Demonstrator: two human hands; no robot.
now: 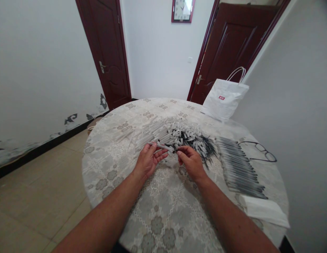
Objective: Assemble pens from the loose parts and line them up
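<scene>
At the far left, a dark red door [109, 52] stands shut beyond the round counter [153, 203], where I work over a flowered cloth. A few loose tubes [125, 135] lie apart on the cloth, left of a broad heap of pale tubes [155, 131]. In front of that heap, my left hand [150, 158] holds one tube [161, 146] between thumb and fingers, its other fingers loosely spread below. The tube points right, slanting slightly down, toward my right hand [189, 160], whose thumb and forefinger come together narrowly at its dark end. Whether they pinch a separate part there, I cannot tell.

The grip looks light: if the right hand pushes off line, the tube could twist from my fingers or bend at the tip. Should it drop, it would likely vanish among its lookalikes. Dark rods [209, 144] fan out just beyond my right hand; a careless wrist could scatter them.

Behind stands a white bag [226, 98]. Farther right, pens [238, 165] lie in a close row, within reach of a swinging forearm, with glasses [262, 151] just beside them and a white packet [265, 211] nearer me.
</scene>
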